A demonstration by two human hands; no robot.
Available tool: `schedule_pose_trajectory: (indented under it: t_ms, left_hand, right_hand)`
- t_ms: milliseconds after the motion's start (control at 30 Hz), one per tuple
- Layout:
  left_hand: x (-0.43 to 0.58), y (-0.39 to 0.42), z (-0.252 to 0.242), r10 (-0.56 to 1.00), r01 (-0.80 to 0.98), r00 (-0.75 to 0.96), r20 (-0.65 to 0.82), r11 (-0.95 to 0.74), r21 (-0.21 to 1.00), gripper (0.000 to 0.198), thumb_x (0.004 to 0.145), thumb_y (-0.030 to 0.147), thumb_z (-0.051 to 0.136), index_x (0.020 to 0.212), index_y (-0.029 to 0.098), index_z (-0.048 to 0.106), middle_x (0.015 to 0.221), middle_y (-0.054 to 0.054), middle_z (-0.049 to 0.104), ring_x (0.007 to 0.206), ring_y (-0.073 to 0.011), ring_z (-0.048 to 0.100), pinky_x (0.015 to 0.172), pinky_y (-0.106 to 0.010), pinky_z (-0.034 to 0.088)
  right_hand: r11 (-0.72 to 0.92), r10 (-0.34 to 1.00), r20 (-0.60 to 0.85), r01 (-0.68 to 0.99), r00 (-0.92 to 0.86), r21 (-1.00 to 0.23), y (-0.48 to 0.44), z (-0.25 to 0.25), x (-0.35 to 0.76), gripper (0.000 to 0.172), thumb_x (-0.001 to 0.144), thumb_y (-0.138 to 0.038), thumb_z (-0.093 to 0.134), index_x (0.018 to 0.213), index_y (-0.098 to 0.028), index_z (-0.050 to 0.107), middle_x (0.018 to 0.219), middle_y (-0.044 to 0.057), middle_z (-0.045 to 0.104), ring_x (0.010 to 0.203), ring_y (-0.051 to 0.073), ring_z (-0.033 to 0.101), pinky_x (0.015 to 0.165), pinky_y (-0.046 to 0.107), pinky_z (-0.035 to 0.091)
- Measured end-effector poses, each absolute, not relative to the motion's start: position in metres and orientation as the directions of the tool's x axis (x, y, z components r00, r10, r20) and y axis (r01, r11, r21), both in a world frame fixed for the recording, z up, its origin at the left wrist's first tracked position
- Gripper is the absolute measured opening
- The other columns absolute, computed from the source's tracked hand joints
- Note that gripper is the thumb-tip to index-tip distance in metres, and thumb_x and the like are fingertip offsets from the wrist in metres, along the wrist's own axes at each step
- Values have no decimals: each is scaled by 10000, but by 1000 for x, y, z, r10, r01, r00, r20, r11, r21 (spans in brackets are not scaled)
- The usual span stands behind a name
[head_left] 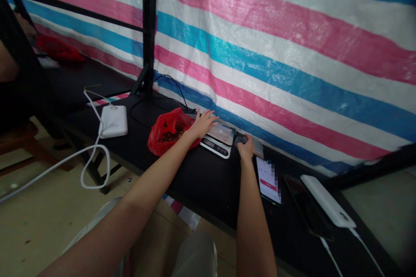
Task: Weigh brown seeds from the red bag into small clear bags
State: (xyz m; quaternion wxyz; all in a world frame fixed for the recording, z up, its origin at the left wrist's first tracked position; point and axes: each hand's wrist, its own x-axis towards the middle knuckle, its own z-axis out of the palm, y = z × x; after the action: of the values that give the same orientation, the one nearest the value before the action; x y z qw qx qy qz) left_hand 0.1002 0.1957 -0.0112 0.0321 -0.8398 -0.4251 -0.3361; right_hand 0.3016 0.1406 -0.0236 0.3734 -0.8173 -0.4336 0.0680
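Observation:
A small digital scale (217,143) with a clear tray on top sits on the black table (201,177). My left hand (203,123) rests on the scale's left edge with fingers stretched out, beside an open red plastic bag (164,132) holding dark brown pieces. My right hand (246,147) is closed around a small dark object at the scale's right side; I cannot make out what it is.
A lit phone (268,180) and a dark phone (307,210) lie right of my right arm, next to a white power bank (326,200) with cable. Another white power bank (113,121) with a looping cable lies left. A striped tarp (276,52) backs the table.

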Motion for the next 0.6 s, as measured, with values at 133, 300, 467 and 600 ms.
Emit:
schedule_pose_trajectory:
  t_ms: [133,300,467,600]
  left_hand:
    - [82,152,21,598,719,369,712,-669,189,278,882,253,381,1110,242,539,1326,-56,402,1267,-214,281,1060,-530,107]
    - [26,91,43,543,769,330,772,-629,114,263,860,220,416,1090,257,538,1266,-20,463,1198,-172,366,1086,-417,144]
    - [-30,106,18,719,894,281,635,-438,100,651,775,334,577,1336,187,279,1277,-119,441,1217,-251,354,1027,-423,233]
    - [-58,123,-6,823,910,298,483,-398,116,713,771,340,585,1363,213,209,1178,-108,508,1064,-234,485,846,-330,384]
  right_hand:
    - [-386,769,182,672,613,-632,142,-35,300,572,655,-272,540,1216,-238,434,1173,121,525,1098,300,444,867,480,341]
    - [-358,714,278,676,643,-644,138,-34,292,397,691,-339,553,1076,-241,544,1104,130,577,1070,345,451,830,563,308]
    - [35,616,627,779,477,-626,134,-12,267,437,741,-368,501,1123,-156,508,1104,140,572,1008,282,499,848,423,349]
    - [337,680,728,845,87,-415,125,2,216,433,804,-385,457,1187,-184,450,1068,85,596,943,217,536,833,349,339]
